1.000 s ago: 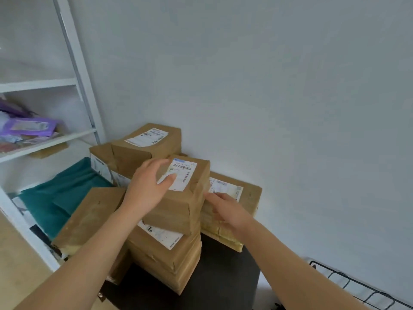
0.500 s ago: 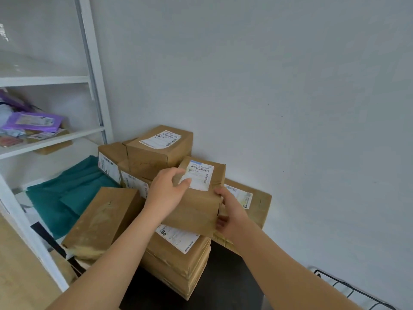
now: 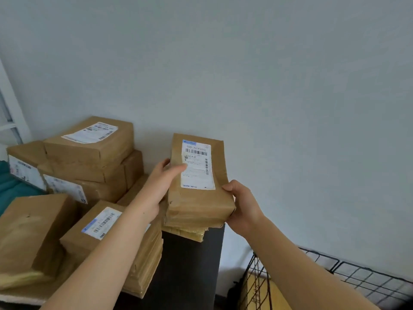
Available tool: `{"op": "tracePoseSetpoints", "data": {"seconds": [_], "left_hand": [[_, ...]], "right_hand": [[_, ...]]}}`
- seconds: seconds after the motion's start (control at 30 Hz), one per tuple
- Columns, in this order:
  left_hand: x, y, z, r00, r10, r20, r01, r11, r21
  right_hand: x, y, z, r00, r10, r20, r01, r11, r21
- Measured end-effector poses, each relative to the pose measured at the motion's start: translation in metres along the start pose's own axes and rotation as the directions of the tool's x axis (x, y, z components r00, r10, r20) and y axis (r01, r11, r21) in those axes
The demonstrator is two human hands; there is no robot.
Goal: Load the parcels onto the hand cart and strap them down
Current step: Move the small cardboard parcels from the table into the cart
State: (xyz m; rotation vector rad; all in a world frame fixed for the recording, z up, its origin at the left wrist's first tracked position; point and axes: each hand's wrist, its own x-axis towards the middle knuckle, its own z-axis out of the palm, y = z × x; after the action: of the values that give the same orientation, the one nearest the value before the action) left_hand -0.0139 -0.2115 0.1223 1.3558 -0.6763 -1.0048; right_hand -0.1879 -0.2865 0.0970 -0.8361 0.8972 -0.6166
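A brown paper-wrapped parcel (image 3: pixel 197 198) with a white barcode label is lifted off the pile, held between both hands. My left hand (image 3: pixel 159 185) grips its left side with the thumb across the label. My right hand (image 3: pixel 242 205) holds its lower right corner. Several more wrapped parcels (image 3: pixel 89 151) are stacked to the left on a dark table (image 3: pixel 190 265), one with a label (image 3: pixel 100 222) right under my left forearm. A black wire-grid cart basket (image 3: pixel 335 278) shows at the lower right.
A plain grey wall stands close behind the pile. A white shelf post (image 3: pixel 11 108) rises at the far left, with teal cloth (image 3: pixel 13 189) beside the parcels. Something yellow (image 3: pixel 257 291) lies inside the wire basket.
Both hands closed on the labelled parcel and lifted it off the stack, carrying it up and to the right. The view swung right, so the shelf has mostly left the frame.
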Motion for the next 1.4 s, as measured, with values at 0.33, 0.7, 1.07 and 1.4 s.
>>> {"op": "tracePoseSetpoints", "data": {"seconds": [0.33,0.7,1.07,1.4], "left_hand": [[0.003,-0.049,0.136,0.97,-0.09,0.225,0.09,0.996,0.011],[-0.034,-0.123,0.316,0.939,-0.152,0.309,0.135,0.988,0.076],[-0.054,-0.254,0.505,0.872,-0.355,0.336,0.24,0.909,0.34],[-0.045,-0.387,0.563,0.768,-0.6,0.225,0.37,0.702,0.608]], "right_hand": [[-0.052,-0.018,-0.142,0.978,-0.085,-0.189,0.092,0.995,0.026],[-0.109,-0.031,-0.335,0.958,0.017,-0.287,-0.103,0.952,-0.287],[-0.11,0.016,-0.562,0.869,0.14,-0.475,-0.211,0.973,-0.099],[-0.089,0.1,-0.681,0.844,0.117,-0.523,-0.239,0.956,-0.172]]}}
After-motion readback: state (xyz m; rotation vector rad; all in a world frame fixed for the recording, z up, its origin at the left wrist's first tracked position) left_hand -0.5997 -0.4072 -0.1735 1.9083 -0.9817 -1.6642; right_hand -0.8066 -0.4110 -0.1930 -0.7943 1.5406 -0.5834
